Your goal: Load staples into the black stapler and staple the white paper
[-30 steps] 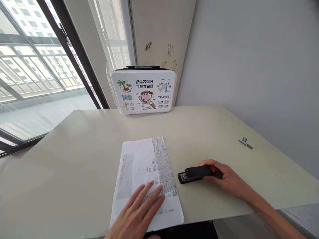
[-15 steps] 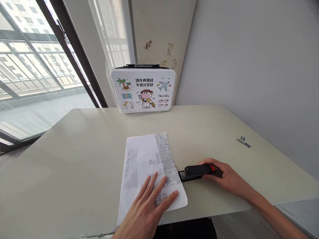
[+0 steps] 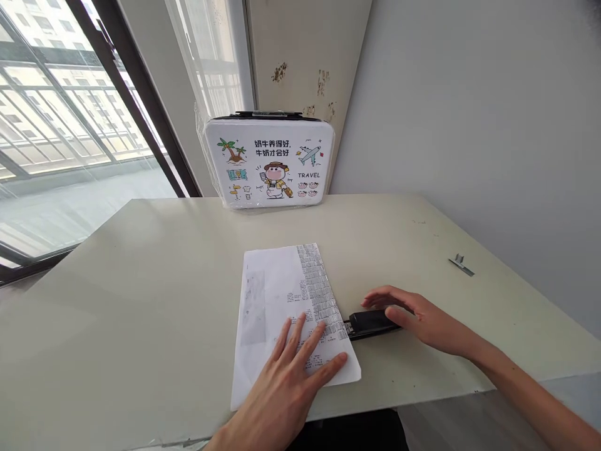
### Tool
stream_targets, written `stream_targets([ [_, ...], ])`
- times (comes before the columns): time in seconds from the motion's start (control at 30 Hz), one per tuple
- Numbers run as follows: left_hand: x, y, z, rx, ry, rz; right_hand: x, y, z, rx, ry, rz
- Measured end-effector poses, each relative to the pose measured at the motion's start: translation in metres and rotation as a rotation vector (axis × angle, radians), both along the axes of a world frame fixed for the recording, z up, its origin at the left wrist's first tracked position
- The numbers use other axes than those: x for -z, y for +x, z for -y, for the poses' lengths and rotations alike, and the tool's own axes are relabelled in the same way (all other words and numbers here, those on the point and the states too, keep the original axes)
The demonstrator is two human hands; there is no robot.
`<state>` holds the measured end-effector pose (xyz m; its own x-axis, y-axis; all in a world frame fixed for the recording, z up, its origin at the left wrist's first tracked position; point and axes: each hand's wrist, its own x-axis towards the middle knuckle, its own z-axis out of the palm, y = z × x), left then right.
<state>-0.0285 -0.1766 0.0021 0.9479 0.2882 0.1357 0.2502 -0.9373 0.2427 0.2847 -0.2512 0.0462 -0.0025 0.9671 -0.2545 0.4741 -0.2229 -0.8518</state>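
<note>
My left hand (image 3: pixel 291 376) lies open on the lower part of a white printed paper (image 3: pixel 277 269), fingers spread, pressing it to the table. Along the paper's right side runs a band of close-set dark lines (image 3: pixel 319 282) that look like staples or printing; I cannot tell which. A black stapler (image 3: pixel 370 322) lies flat on the table, its front end meeting the paper's right edge. Over the stapler's back end, my right hand (image 3: pixel 422 316) has its fingers stretched out and apart, the thumb at the stapler's top, not wrapped round it.
A white cartoon-printed case (image 3: pixel 272 163) in clear plastic stands at the table's back edge. On the right lies a small strip of staples (image 3: pixel 461 265). The pale table (image 3: pixel 159 300) meets a grey wall on the right; a window (image 3: pixel 70 125) is at the left.
My right hand has loosened its hold on the stapler, its fingers now straighter and raised. The left hand stays on the paper. The view has shifted slightly.
</note>
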Motion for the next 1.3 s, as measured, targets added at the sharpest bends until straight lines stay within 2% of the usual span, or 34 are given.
stream_targets([
  [0.2,-0.001,0.002,0.002,-0.001,-0.004,-0.005,-0.001,-0.019,-0.02,-0.009,-0.005,0.085],
  [0.47,-0.002,0.008,0.002,-0.003,-0.007,0.015,0.002,-0.041,-0.036,0.085,0.043,0.313],
  [0.7,-0.001,0.011,0.002,0.007,-0.01,0.007,-0.004,-0.06,-0.047,0.041,-0.01,0.325],
  [0.83,0.0,0.013,0.003,0.0,-0.025,0.035,-0.003,-0.061,-0.046,0.039,-0.06,0.337],
  [1.3,0.009,0.015,0.007,-0.004,-0.052,0.083,-0.001,-0.065,-0.046,0.056,-0.076,0.406],
])
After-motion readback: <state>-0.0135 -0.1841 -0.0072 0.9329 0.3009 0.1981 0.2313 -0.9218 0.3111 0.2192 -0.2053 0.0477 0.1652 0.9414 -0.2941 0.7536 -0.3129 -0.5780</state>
